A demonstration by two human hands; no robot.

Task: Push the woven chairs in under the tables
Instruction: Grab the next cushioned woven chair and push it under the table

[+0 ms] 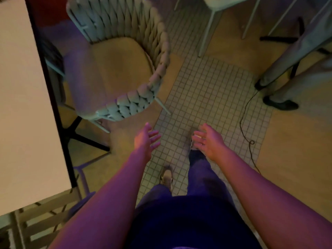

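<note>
Along the left edge of the frame runs the pale top of a desk (23,97) with a dark rim, its black base showing beneath near the lower middle left. At the lower left corner the slatted back of another seat (36,225) is partly in view. Just right of the desk, in the upper left centre, stands the woven chair (125,69) – thick braided rope wraps its curved back and arm, the tan seat cushion faces the desk, and its front edge sits beside the desk rim, with most of the seat out in the open rather than under the top. Its thin pale legs rest where the tan floor meets a strip of small square floor tiles (206,97) running down the middle of the frame. Below the chair, at centre, the left hand (147,139) reaches forward, fingers spread apart and holding nothing, clear of the chair's back. Just to its right the right hand (208,139) hovers over the tiles – fingers loosely apart, also empty. The person's dark trousers and pale shoes show between the forearms. A thin black cable (248,123) trails over the tiles at right, and in the upper right corner another person's legs (294,58) and dark shoes stand near pale chair legs
</note>
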